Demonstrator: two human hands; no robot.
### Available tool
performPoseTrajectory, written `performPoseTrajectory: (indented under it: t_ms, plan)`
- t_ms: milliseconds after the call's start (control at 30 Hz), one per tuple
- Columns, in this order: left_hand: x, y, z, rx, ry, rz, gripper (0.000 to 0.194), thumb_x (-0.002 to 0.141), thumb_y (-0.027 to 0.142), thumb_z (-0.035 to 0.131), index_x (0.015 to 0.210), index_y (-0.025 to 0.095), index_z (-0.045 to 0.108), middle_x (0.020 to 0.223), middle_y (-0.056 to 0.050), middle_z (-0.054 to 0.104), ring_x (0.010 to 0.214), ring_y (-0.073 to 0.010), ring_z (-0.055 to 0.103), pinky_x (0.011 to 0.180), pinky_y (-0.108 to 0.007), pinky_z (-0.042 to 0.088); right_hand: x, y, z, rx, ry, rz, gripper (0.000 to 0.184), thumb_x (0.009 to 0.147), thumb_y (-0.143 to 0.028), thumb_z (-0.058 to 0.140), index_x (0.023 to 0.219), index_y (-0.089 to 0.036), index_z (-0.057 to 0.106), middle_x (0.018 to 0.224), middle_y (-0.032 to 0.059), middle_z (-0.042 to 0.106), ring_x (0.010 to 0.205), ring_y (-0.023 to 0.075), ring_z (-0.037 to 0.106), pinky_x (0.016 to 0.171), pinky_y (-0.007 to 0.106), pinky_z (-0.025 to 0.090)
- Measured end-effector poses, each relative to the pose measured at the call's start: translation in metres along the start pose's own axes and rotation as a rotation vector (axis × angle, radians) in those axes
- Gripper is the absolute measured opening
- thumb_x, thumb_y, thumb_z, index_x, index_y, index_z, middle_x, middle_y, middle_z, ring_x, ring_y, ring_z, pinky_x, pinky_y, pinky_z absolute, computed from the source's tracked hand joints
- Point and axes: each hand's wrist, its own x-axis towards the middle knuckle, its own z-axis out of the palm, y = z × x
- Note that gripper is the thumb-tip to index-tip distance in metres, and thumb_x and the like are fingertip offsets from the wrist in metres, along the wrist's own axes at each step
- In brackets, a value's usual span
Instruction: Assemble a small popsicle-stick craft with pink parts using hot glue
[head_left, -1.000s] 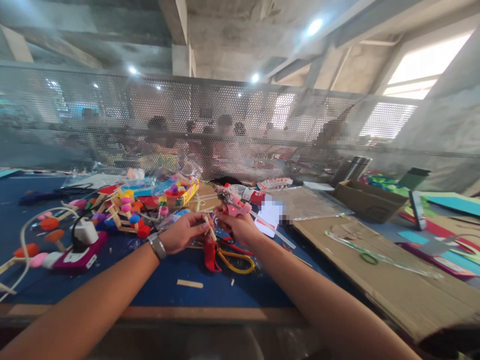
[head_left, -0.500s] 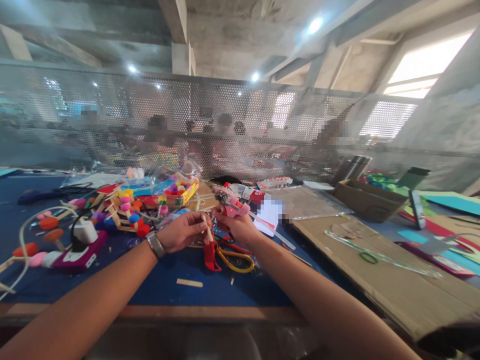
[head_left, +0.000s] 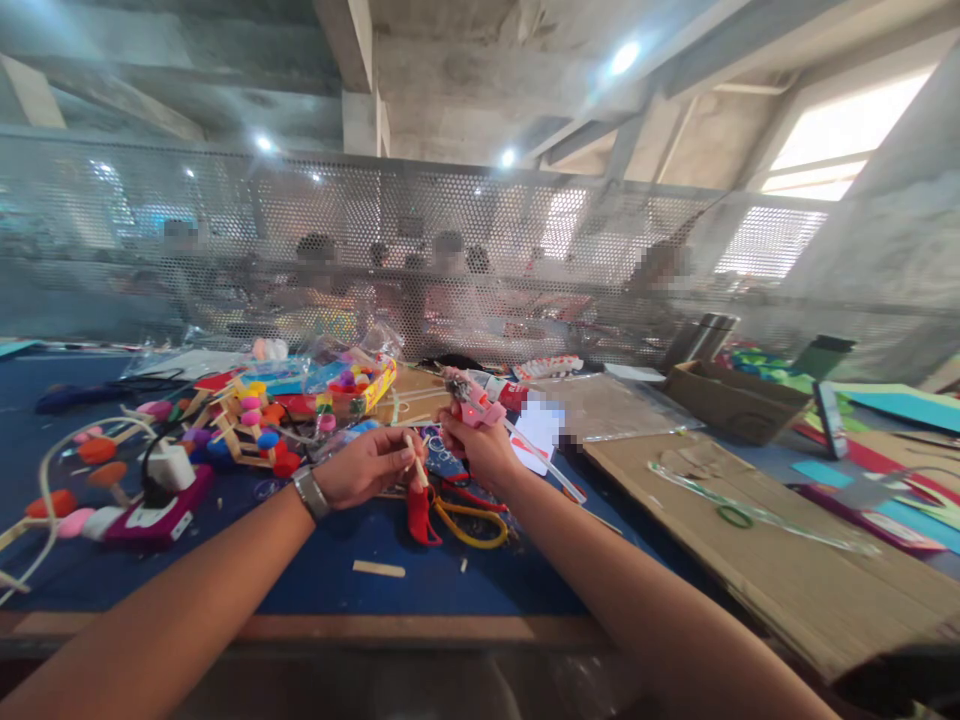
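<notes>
My left hand (head_left: 367, 466) pinches a small piece of wooden craft stick (head_left: 415, 461) between thumb and fingers, above the blue table. Wrapped around a pink hot glue gun (head_left: 480, 412), my right hand (head_left: 480, 446) is a short way to the right, with a clear glue stick (head_left: 551, 470) poking out of the gun's back. The gun's nozzle points away to the upper left, apart from the wooden piece. Below the hands lie red-handled scissors (head_left: 421, 515) and a yellow loop-shaped handle (head_left: 476, 527). A loose craft stick (head_left: 379, 568) rests near the table's front edge.
A purple power strip (head_left: 154, 515) with a white plug sits at left, beside a cluster of sticks and coloured pompoms (head_left: 255, 425). Behind my right hand lies a bottle with a red label (head_left: 510, 393). Flat cardboard (head_left: 750, 540) and a cardboard box (head_left: 739, 400) occupy the right.
My right hand has drawn the glue gun slightly right, away from the wooden piece, opening a gap between my hands. My left hand has barely moved.
</notes>
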Motion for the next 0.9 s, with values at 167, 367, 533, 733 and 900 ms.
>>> performPoseTrajectory:
  t_ms: [167, 367, 533, 733, 900]
  plan:
    - [0.0001, -0.0014, -0.0024, -0.013, 0.039, -0.005, 0.025, 0.075, 0.034, 0.077, 0.083, 0.014, 0.064, 0.072, -0.004, 0.065, 0.064, -0.0127, 0.063, 0.065, -0.025, 0.049, 0.0000, 0.0015, 0.0005, 0.017, -0.016, 0.001, 0.038, 0.057, -0.035, 0.078, 0.072, -0.022, 0.045, 0.072, -0.0045, 0.062, 0.044, 0.0061, 0.043, 0.039, 0.021, 0.021]
    - [-0.0002, 0.0018, 0.0005, -0.005, 0.074, -0.011, 0.028, 0.070, 0.035, 0.080, 0.081, 0.014, 0.064, 0.072, -0.002, 0.063, 0.064, -0.0118, 0.062, 0.066, -0.025, 0.049, -0.0026, -0.0029, 0.0021, 0.024, -0.020, 0.013, 0.038, 0.054, -0.032, 0.079, 0.071, -0.022, 0.047, 0.074, -0.0039, 0.063, 0.044, 0.0057, 0.043, 0.038, 0.020, 0.021]
    - [-0.0006, 0.0016, 0.0002, 0.012, 0.073, 0.004, 0.029, 0.071, 0.036, 0.080, 0.082, 0.015, 0.064, 0.071, -0.001, 0.061, 0.063, -0.0112, 0.061, 0.064, -0.024, 0.048, -0.0030, -0.0028, 0.0034, -0.006, -0.022, 0.027, 0.042, 0.051, -0.031, 0.083, 0.069, -0.021, 0.046, 0.061, -0.0075, 0.054, 0.042, 0.0054, 0.040, 0.038, 0.020, 0.020]
    - [0.0001, -0.0016, -0.0034, 0.022, 0.070, 0.002, 0.031, 0.072, 0.037, 0.079, 0.083, 0.013, 0.062, 0.073, -0.002, 0.062, 0.065, -0.0115, 0.061, 0.065, -0.024, 0.047, -0.0013, 0.0000, 0.0018, 0.010, -0.023, 0.014, 0.039, 0.057, -0.036, 0.080, 0.072, -0.022, 0.046, 0.054, -0.0092, 0.049, 0.041, 0.0066, 0.041, 0.039, 0.021, 0.022]
    - [0.0009, -0.0017, -0.0039, 0.053, 0.089, -0.005, 0.034, 0.071, 0.038, 0.079, 0.083, 0.013, 0.061, 0.072, -0.001, 0.062, 0.064, -0.0111, 0.061, 0.064, -0.023, 0.046, -0.0028, -0.0006, 0.0021, -0.022, -0.102, 0.019, 0.036, 0.055, -0.030, 0.080, 0.071, -0.021, 0.048, 0.071, -0.0043, 0.063, 0.042, 0.0049, 0.040, 0.040, 0.022, 0.023]
